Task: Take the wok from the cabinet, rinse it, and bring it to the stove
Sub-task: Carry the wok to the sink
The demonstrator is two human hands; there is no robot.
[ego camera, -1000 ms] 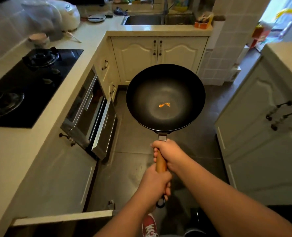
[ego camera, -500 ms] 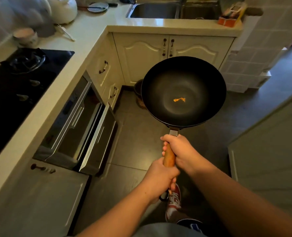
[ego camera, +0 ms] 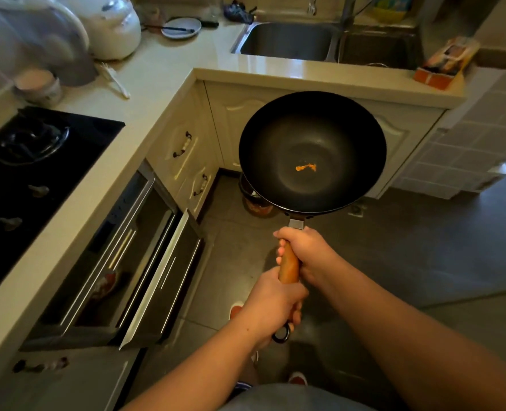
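Observation:
A black wok point(ego camera: 335, 134) with a small orange scrap at its bottom hangs level over the floor, in front of the sink cabinet. Its wooden handle point(ego camera: 289, 266) points toward me. My right hand point(ego camera: 308, 252) grips the handle near the wok. My left hand point(ego camera: 271, 307) grips the handle's near end, just above its black hanging ring. The steel double sink point(ego camera: 287, 43) lies in the counter beyond the wok. The black gas stove point(ego camera: 32, 161) sits in the counter on my left.
A built-in drawer unit point(ego camera: 145, 262) under the stove stands pulled open into the aisle. A white rice cooker point(ego camera: 112, 28), a plate point(ego camera: 181, 27) and a bowl point(ego camera: 38, 86) stand on the corner counter. A small bin point(ego camera: 256, 203) sits on the floor under the wok.
I have walked toward the sink with the wok held in both hands. The sink counter is now closer, and the right-hand cabinet has left the view.

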